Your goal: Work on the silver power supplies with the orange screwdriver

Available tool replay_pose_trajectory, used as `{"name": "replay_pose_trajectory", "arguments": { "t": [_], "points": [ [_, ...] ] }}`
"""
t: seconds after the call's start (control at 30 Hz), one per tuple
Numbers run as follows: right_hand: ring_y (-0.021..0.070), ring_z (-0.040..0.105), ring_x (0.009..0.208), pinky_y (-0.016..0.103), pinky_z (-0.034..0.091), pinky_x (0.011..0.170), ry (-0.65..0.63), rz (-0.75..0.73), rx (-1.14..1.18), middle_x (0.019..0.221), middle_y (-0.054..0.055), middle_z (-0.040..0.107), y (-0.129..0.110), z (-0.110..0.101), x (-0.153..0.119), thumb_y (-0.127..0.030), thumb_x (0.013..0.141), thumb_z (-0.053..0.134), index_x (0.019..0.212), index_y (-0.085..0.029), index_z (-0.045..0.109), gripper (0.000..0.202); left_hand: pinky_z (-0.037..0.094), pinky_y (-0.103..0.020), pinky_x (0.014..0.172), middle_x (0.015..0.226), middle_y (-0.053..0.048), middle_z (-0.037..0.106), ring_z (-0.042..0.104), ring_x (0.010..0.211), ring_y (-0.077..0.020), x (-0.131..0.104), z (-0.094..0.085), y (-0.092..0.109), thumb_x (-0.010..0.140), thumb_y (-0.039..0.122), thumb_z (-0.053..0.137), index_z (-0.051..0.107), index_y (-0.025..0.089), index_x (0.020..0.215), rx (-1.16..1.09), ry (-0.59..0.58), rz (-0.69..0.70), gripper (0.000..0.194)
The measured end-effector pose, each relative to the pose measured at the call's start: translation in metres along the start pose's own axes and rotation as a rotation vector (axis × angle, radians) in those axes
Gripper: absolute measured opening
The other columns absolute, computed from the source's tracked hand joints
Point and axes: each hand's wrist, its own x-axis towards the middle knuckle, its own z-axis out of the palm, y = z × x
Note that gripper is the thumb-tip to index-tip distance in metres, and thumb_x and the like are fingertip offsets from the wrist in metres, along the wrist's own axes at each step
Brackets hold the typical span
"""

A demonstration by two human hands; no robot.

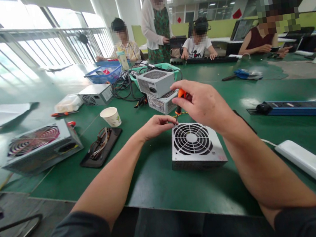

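Note:
A grey power supply with a round fan grille on top lies on the table in front of me. My right hand grips the orange and black handle of a screwdriver from above. Its thin shaft slants down to the far left corner of the power supply. At that same corner is my left hand, its fingers pinched together beside the screwdriver's tip. Whatever lies between those fingertips is too small to make out.
Two stacked power supplies stand beyond my hands. To the left are a paper cup, a black tray with cables, and a larger power supply. Power strips lie at right. Several people sit or stand across the table.

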Motion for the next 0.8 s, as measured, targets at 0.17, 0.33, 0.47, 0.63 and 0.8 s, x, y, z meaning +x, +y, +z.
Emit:
{"name": "replay_pose_trajectory", "arguments": {
  "t": [0.17,0.33,0.47,0.63,0.8],
  "points": [
    [0.0274,0.069,0.101,0.04,0.05,0.093,0.033,0.036,-0.035,0.112,0.013,0.077,-0.001,0.003,0.001,-0.029,0.097,0.062,0.115,-0.016,0.073,0.024,0.048,-0.04,0.107,0.109,-0.01,0.078,0.069,0.106,-0.0229,-0.001,0.0,0.001,0.084,0.042,0.08,0.08,0.015,0.101,-0.002,0.009,-0.012,0.032],
    [0.0255,0.07,0.105,0.037,0.05,0.092,-0.108,-0.033,0.044,0.127,0.013,0.074,-0.002,-0.007,0.0,-0.016,0.094,0.058,0.135,-0.016,0.065,0.041,0.049,-0.039,0.105,0.108,-0.01,0.077,0.069,0.105,-0.0226,-0.001,0.0,0.002,0.084,0.041,0.08,0.08,0.014,0.1,0.006,-0.004,-0.007,0.032],
    [0.0246,0.068,0.094,0.035,0.049,0.083,-0.022,0.003,0.007,0.108,0.01,0.076,-0.002,-0.003,0.0,-0.021,0.092,0.066,0.118,-0.015,0.071,0.028,0.048,-0.039,0.105,0.107,-0.01,0.077,0.069,0.104,-0.0224,0.0,0.0,0.002,0.084,0.042,0.079,0.08,0.014,0.102,0.008,-0.005,-0.007,0.033],
    [0.024,0.067,0.089,0.035,0.047,0.081,0.022,0.043,-0.022,0.102,0.009,0.076,-0.002,0.001,0.0,-0.026,0.091,0.069,0.114,-0.016,0.072,0.025,0.048,-0.039,0.106,0.106,-0.009,0.077,0.069,0.104,-0.022,-0.001,0.001,0.002,0.084,0.041,0.08,0.08,0.014,0.102,0.003,-0.002,-0.014,0.032],
    [0.0243,0.069,0.099,0.036,0.049,0.089,-0.104,-0.015,0.074,0.12,0.01,0.076,-0.002,-0.005,-0.001,-0.019,0.094,0.059,0.133,-0.018,0.065,0.039,0.047,-0.039,0.107,0.109,-0.009,0.078,0.069,0.107,-0.0225,-0.002,-0.001,0.004,0.085,0.041,0.08,0.08,0.015,0.104,0.004,-0.02,-0.015,0.032]
  ]
}}
